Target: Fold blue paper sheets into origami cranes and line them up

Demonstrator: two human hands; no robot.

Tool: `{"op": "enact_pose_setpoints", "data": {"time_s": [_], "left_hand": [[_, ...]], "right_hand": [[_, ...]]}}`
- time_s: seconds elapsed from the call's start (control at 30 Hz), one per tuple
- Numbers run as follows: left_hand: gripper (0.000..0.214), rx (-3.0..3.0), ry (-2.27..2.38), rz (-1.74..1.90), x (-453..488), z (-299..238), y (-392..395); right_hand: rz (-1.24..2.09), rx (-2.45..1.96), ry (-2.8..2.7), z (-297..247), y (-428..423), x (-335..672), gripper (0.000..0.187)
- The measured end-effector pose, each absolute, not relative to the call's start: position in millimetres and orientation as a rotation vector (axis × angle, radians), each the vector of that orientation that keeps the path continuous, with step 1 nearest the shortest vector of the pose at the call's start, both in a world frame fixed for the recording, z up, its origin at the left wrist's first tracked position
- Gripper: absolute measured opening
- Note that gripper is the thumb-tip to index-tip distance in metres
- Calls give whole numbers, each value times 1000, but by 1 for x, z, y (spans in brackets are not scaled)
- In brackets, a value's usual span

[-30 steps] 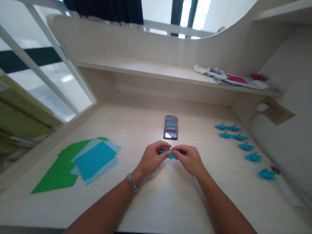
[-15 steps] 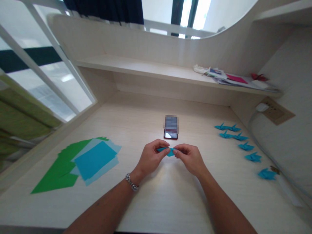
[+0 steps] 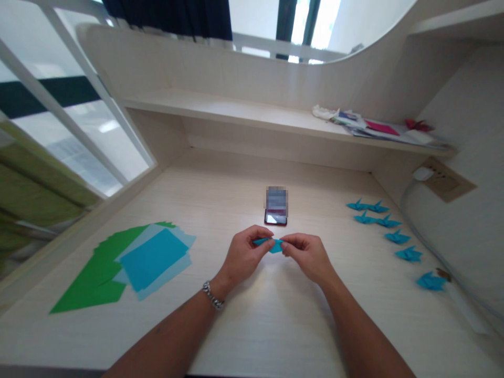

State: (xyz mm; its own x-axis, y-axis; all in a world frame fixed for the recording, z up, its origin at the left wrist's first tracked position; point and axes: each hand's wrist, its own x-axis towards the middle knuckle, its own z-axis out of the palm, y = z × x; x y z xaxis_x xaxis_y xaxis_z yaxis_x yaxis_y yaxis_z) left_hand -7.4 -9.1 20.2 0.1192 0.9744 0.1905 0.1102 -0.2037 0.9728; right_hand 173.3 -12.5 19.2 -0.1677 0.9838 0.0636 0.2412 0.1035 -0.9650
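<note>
A small folded piece of blue paper (image 3: 274,244) is pinched between both hands just above the pale wooden desk (image 3: 252,325). My left hand (image 3: 244,257), with a metal bracelet on its wrist, grips the paper's left end with closed fingers. My right hand (image 3: 307,256) pinches the right end. Most of the paper is hidden behind the fingertips.
A phone (image 3: 276,209) lies just beyond the hands. Loose blue sheets (image 3: 154,258) on green sheets (image 3: 91,278) lie at the left. Several folded blue paper cranes (image 3: 397,237) line the right side. A shelf (image 3: 244,113) holds papers (image 3: 378,129) at the back right.
Both hands with the blue paper have moved slightly away from me, towards the phone, over the last second. Little differs from half a second ago.
</note>
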Motion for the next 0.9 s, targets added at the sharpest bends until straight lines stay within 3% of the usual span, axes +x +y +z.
{"op": "enact_pose_setpoints", "data": {"time_s": [0.43, 0.9], "left_hand": [[13, 1490, 1093, 1238, -7, 22, -10], [15, 1482, 1080, 1220, -5, 21, -11]], "right_hand": [[1374, -1161, -1342, 17, -9, 172, 20], [1185, -1230, -1520, 18, -12, 172, 18]]}}
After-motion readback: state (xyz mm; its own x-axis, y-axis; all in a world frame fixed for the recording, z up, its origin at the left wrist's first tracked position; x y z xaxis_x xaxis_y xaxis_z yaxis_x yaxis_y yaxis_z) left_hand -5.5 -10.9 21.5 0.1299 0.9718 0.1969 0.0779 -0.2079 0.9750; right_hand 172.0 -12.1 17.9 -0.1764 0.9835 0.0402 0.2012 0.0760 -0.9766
